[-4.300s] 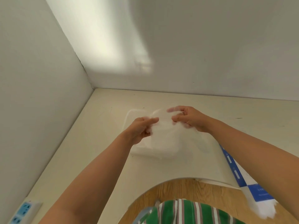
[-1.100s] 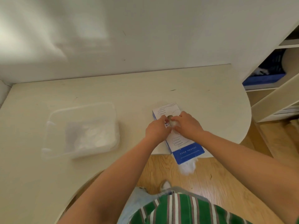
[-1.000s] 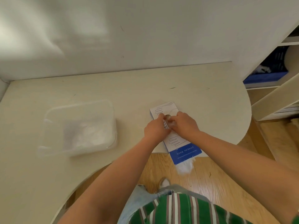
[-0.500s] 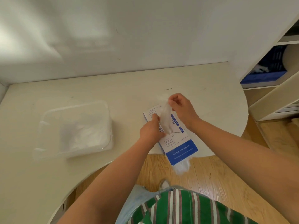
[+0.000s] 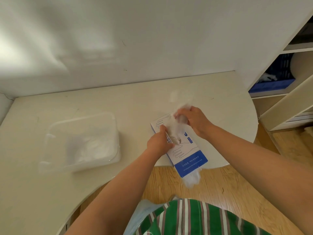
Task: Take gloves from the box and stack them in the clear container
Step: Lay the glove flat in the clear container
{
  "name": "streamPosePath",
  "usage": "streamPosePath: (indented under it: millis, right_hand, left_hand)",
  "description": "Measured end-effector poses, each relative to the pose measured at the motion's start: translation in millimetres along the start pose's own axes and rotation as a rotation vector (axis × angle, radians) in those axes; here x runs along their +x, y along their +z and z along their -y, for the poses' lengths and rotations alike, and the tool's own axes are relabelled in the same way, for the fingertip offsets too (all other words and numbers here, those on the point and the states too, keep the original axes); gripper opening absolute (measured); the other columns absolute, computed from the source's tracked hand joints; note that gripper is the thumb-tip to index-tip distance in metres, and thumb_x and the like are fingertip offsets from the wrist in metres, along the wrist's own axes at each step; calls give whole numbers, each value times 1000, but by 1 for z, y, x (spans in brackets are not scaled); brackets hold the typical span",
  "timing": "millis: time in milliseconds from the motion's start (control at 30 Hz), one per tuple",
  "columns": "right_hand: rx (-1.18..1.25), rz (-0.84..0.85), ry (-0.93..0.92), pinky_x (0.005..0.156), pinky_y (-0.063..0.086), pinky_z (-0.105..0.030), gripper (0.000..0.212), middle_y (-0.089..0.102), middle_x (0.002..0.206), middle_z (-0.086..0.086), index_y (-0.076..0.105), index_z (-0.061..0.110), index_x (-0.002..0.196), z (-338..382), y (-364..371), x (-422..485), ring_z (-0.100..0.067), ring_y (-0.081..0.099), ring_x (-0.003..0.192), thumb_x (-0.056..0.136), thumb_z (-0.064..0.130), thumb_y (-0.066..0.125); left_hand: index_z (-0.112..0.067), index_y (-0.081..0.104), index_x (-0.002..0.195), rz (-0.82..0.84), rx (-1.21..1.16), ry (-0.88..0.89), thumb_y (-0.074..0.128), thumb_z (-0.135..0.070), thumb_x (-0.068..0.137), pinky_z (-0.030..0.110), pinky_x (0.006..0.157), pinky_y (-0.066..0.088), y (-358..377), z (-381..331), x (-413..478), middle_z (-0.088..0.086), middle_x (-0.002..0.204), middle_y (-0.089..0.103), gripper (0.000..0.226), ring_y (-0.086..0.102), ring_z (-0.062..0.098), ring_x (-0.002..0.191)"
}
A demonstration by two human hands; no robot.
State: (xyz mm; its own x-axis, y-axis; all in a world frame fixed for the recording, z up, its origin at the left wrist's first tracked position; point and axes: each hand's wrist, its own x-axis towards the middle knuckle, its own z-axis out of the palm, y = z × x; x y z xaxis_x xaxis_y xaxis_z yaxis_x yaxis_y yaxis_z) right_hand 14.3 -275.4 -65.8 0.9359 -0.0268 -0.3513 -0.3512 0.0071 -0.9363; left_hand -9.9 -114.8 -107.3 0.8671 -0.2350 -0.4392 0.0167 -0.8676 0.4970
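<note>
A white and blue glove box [image 5: 186,158] lies flat at the table's front edge, its near end hanging past the rim with thin gloves spilling out. Over its top slot, a thin clear glove [image 5: 174,128] is stretched upward. My right hand [image 5: 194,121] pinches the glove's upper end. Holding the box's left side at the slot, my left hand [image 5: 158,141] has its fingers curled on the box. The clear container [image 5: 108,119] stands to the left and holds a pile of clear gloves [image 5: 89,146].
The cream table [image 5: 135,102] meets a white wall behind and curves off at the right. Open shelves with a blue bin [image 5: 274,82] stand at the far right. Wooden floor shows below the table's cut-out front edge.
Earlier both hands worked a glove over the container. They then moved to the box, and my right hand has drawn a glove up out of the slot while my left steadies the box.
</note>
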Motion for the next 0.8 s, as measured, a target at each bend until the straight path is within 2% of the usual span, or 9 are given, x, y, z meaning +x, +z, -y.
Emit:
streamPosePath:
  millis: [133,233,300,367,433,533,600,667,800]
  right_hand:
    - [26,91,-64,71,47,-30,5,62,73,-6,57,10,85,19,-4,-6,-19,57,72,89,8,60]
    - [-68,303,26,78,52,-37,18,64,88,-11,58,10,100,17,-5,-8,-25,63,82,84,16,65]
    - [-212,405,90,82,57,-37,34,67,105,-15,56,12,118,16,-1,-11,-27,69,94,85,19,64]
    - [-309,462,127,82,58,-37,34,67,108,-15,54,15,120,17,7,-14,-25,70,97,88,17,65]
    - [-384,502,169,86,58,-44,34,68,105,-16,57,11,115,16,14,-13,-30,70,96,84,18,70]
    - [-495,541,224,74,59,-34,34,69,97,-14,58,1,113,20,26,-9,-27,71,82,85,15,71]
    - [-529,568,218,72,57,-31,22,66,94,-15,60,1,103,25,32,-11,-27,67,81,87,13,69]
    - [-557,592,212,76,55,-30,14,65,97,-15,60,7,97,28,41,-10,-25,64,85,87,13,68]
    - [-618,636,236,90,55,-37,29,64,108,-18,60,5,107,30,56,-9,-25,64,95,83,15,72]
  left_hand:
    - [-19,43,123,-42,-158,40,57,-28,93,41,73,56,-11,7,3,3,86,63,34,66,26,77]
    - [-11,57,115,-265,-509,0,43,-23,99,33,59,49,-31,8,4,2,77,61,24,59,20,65]
    - [-5,62,107,-199,-908,-82,35,-40,103,30,57,46,-51,3,2,6,79,63,45,58,19,64]
    - [-5,67,104,-3,-1098,-119,26,-65,96,33,67,50,-69,4,0,8,82,69,73,64,20,71]
    - [-9,68,107,100,-1034,-97,36,-73,89,36,81,53,-79,8,-4,7,90,74,74,69,21,83]
    - [-10,66,115,61,-915,-2,65,-47,87,38,92,51,-84,21,-8,6,98,72,46,68,21,95]
    - [-9,65,117,64,-930,-3,71,-37,86,38,93,51,-85,28,-8,4,96,67,42,64,18,91]
    - [-10,66,111,130,-985,-58,70,-46,85,36,88,51,-89,35,-10,5,97,63,44,61,18,89]
    - [-11,67,103,202,-1040,-73,69,-47,86,33,84,50,-96,40,-15,4,93,65,40,62,19,86]
